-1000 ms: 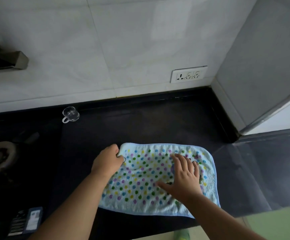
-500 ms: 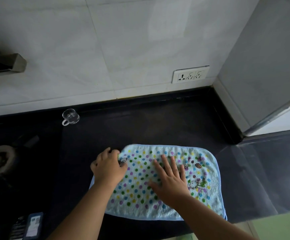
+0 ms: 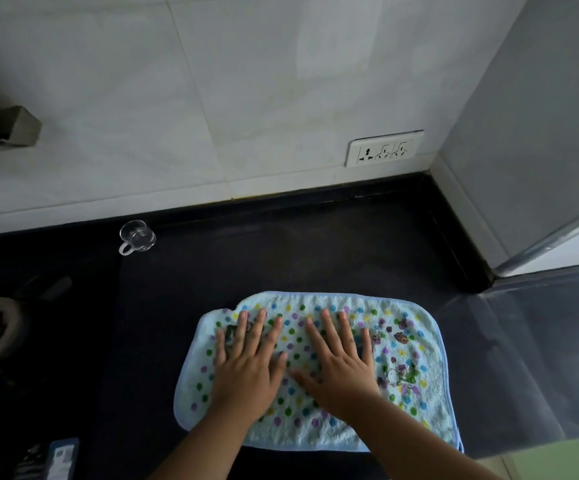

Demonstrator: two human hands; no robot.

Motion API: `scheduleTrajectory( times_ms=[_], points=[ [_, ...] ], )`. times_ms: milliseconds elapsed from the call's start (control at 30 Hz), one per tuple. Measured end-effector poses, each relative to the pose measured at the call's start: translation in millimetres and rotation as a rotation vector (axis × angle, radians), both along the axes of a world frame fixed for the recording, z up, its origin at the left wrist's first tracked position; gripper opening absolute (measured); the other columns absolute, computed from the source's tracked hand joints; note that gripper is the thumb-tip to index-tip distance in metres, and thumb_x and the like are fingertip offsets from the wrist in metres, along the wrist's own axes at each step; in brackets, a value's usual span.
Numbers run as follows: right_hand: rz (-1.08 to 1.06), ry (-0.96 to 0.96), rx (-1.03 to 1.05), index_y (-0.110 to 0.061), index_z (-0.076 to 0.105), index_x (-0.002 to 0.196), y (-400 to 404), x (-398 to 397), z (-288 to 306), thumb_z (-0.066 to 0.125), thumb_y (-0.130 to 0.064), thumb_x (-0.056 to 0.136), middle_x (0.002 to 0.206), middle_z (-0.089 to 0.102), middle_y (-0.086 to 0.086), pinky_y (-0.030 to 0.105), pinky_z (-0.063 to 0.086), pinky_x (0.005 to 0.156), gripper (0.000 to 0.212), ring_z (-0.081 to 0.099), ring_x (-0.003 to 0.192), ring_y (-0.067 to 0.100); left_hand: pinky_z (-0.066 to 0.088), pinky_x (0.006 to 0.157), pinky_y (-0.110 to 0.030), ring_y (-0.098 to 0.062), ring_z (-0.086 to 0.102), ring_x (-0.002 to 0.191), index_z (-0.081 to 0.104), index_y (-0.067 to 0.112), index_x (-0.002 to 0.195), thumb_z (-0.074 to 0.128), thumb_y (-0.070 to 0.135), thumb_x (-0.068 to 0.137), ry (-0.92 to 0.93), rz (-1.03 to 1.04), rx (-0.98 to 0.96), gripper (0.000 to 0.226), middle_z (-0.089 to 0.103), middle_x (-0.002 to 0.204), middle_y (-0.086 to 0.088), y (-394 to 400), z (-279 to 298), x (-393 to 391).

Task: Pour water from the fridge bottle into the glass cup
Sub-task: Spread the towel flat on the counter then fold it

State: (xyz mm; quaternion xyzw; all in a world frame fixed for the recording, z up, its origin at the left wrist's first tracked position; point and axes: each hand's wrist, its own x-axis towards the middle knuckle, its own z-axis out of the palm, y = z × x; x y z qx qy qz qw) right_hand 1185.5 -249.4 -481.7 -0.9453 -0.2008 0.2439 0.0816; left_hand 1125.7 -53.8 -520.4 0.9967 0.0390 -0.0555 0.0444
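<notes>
Both my hands lie flat, fingers spread, holding nothing. My left hand point(image 3: 246, 368) and right hand point(image 3: 341, 367) press side by side, thumbs almost touching, on a pale blue towel point(image 3: 412, 386) with coloured dots, spread on a black counter point(image 3: 281, 258).

The glass cup point(image 3: 137, 236) stands upright and looks empty, well apart from my hands, at the far left of the counter against the white tiled wall point(image 3: 211, 98). Its small handle points toward me. I judge it light, thin, fragile and smooth, likely to slide on the polished stone, so I would take it by the handle or wrap my fingers around its body, gently.

The fridge bottle is not in view. A grey panel point(image 3: 537, 133) at the right may be the fridge, though I cannot be sure. A wall socket point(image 3: 385, 152) sits above the counter.
</notes>
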Motion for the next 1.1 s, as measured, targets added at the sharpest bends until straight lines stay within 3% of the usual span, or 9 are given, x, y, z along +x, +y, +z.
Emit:
scheduleTrajectory(
  times_ms=[267, 400, 533, 733, 933, 1100],
  points=[
    [0.01, -0.089, -0.003, -0.049, -0.026, 0.154, -0.6, 39.2, 1.1, 0.012, -0.088, 0.089, 0.164, -0.037, -0.013, 0.055, -0.023, 0.121, 0.085, -0.044, 0.146, 0.016, 0.005, 0.122, -0.074, -0.031, -0.003, 0.163, 0.012, 0.036, 0.167, 0.031, 0.064, 0.103, 0.014, 0.141, -0.02, 0.072, 0.005, 0.176, 0.0, -8.9, 5.5, 20.3],
    [-0.092, -0.164, -0.034, -0.054, -0.025, 0.153, -17.8, 20.8, -2.5, 0.007, -0.089, 0.089, 0.164, -0.034, -0.017, 0.06, -0.018, 0.122, 0.08, -0.04, 0.149, 0.019, 0.015, 0.12, -0.075, -0.031, 0.007, 0.162, 0.024, 0.034, 0.165, 0.034, 0.061, 0.104, -0.015, -0.014, -0.035, 0.068, 0.018, 0.175, 0.002, -25.0, 8.9, 1.6],
    [-0.151, -0.171, -0.049, -0.058, -0.024, 0.152, -27.2, 17.9, -6.4, 0.006, -0.091, 0.087, 0.167, -0.027, -0.018, 0.061, -0.012, 0.123, 0.079, -0.035, 0.152, 0.02, 0.013, 0.12, -0.075, -0.031, 0.01, 0.162, 0.024, 0.036, 0.165, 0.037, 0.064, 0.102, 0.018, 0.006, -0.038, 0.07, 0.018, 0.174, 0.004, -33.3, 6.5, 10.1],
    [-0.337, -0.135, -0.089, -0.061, -0.032, 0.146, -25.8, 34.9, -6.4, 0.002, -0.094, 0.082, 0.163, -0.037, -0.014, 0.066, -0.017, 0.119, 0.079, -0.042, 0.147, 0.033, 0.007, 0.119, -0.077, -0.032, -0.001, 0.162, 0.014, 0.04, 0.166, 0.025, 0.067, 0.104, 0.067, -0.065, -0.068, 0.068, 0.008, 0.176, 0.007, -42.3, 7.7, 46.7],
    [-0.337, -0.187, -0.082, -0.06, -0.026, 0.149, -23.4, 96.2, -12.1, 0.003, -0.093, 0.083, 0.166, -0.031, -0.013, 0.065, -0.012, 0.121, 0.079, -0.034, 0.152, 0.03, -0.016, 0.118, -0.071, -0.024, -0.032, 0.156, -0.013, 0.05, 0.161, 0.008, 0.071, 0.101, 0.095, -0.066, -0.093, 0.067, -0.023, 0.171, 0.015, -34.5, 12.8, 116.9],
    [-0.294, -0.214, -0.06, -0.056, -0.016, 0.155, 11.9, 166.2, -25.3, 0.008, -0.091, 0.083, 0.17, -0.023, -0.01, 0.068, -0.012, 0.119, 0.083, -0.026, 0.155, 0.032, -0.016, 0.118, -0.07, -0.02, -0.032, 0.156, -0.009, 0.053, 0.161, 0.009, 0.072, 0.1, 0.096, -0.001, -0.095, 0.066, -0.021, 0.172, 0.018, 0.7, 7.2, 171.0]
  ],
)
